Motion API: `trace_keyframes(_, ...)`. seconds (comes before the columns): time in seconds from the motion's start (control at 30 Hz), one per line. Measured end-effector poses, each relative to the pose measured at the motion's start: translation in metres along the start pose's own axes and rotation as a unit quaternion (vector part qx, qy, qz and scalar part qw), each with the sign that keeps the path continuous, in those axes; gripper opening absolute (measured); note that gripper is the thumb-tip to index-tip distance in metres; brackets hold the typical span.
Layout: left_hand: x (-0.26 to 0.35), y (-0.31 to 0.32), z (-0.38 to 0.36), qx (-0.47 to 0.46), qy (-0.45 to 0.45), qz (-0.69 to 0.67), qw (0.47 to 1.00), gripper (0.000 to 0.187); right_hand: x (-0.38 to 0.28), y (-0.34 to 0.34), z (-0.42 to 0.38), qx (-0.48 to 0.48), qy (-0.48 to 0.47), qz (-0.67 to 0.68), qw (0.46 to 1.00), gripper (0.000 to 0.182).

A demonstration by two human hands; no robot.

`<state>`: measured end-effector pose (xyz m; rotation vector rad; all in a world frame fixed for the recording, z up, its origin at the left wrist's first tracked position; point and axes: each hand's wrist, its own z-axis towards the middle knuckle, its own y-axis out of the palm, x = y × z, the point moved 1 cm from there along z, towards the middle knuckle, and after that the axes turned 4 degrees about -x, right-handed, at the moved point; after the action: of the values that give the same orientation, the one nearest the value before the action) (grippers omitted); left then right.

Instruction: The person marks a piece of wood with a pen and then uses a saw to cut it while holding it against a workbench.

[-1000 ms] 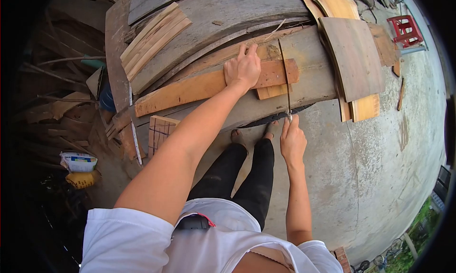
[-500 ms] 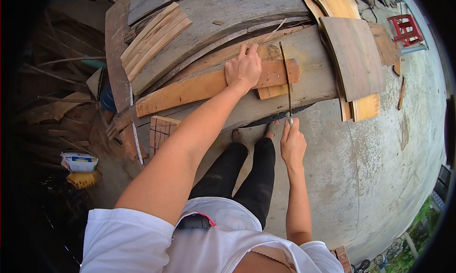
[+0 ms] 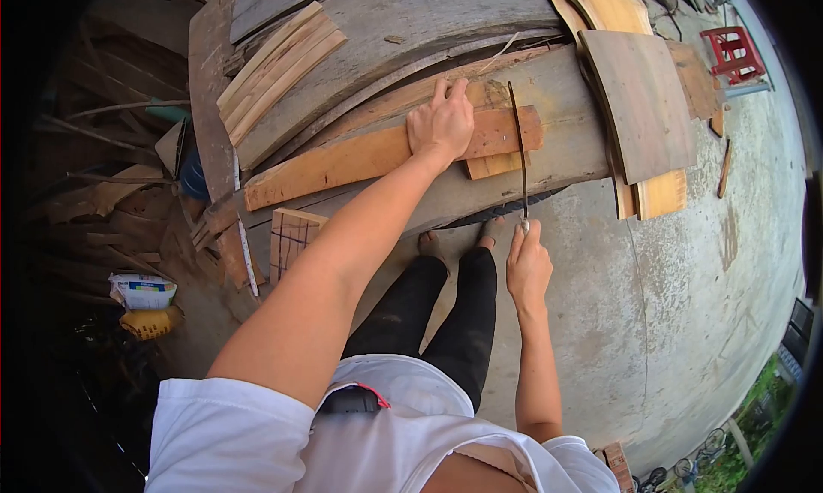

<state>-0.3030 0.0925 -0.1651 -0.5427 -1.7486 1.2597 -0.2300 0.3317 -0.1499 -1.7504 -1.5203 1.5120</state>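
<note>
On the weathered grey wooden boards, the left hand (image 3: 441,124), half closed, holds down a long orange-brown wooden plank (image 3: 334,167), seemingly to stop it shifting. The right hand (image 3: 529,268) is closed around the handle of a thin dark-bladed saw (image 3: 520,150), apparently steadying the blade across the plank's end. Counted: one plank, one saw, two hands, one red plastic stool (image 3: 733,54).

Plank (image 3: 326,165) atop the bench (image 3: 386,203), stool (image 3: 733,54) (well apart) to its right.
</note>
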Motion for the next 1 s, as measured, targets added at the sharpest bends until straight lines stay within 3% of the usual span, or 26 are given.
trace_keyframes(0.1, 0.000, 0.001, -0.001, -0.011, -0.003, 0.003, 1.000, 0.034, 0.006, 0.000, -0.016, -0.035, 0.040, 0.041, 0.998, 0.024)
trace_keyframes(0.27, 0.000, -0.001, 0.000, -0.010, -0.001, 0.003, 1.000, 0.033, -0.026, -0.003, 0.061, 0.030, -0.007, 0.026, 0.999, 0.024)
trace_keyframes(0.4, 0.001, 0.002, -0.001, -0.005, 0.000, 0.013, 1.000, 0.033, -0.017, 0.000, 0.046, 0.046, -0.015, -0.008, 0.999, 0.022)
trace_keyframes(0.47, 0.001, 0.000, 0.000, -0.017, -0.004, 0.002, 1.000, 0.033, -0.007, -0.001, 0.011, -0.012, 0.027, 0.030, 0.999, 0.026)
trace_keyframes(0.57, 0.002, -0.001, -0.002, -0.028, -0.013, 0.002, 1.000, 0.033, -0.002, 0.001, -0.013, -0.025, 0.047, 0.016, 0.998, 0.027)
trace_keyframes(0.77, 0.001, 0.000, -0.001, -0.022, 0.000, 0.000, 1.000, 0.035, -0.028, 0.002, 0.074, 0.064, -0.028, -0.014, 0.997, 0.024)
trace_keyframes(1.0, 0.000, 0.001, 0.002, -0.017, -0.006, 0.002, 1.000, 0.036, -0.003, -0.001, -0.001, -0.022, 0.034, 0.011, 0.999, 0.026)
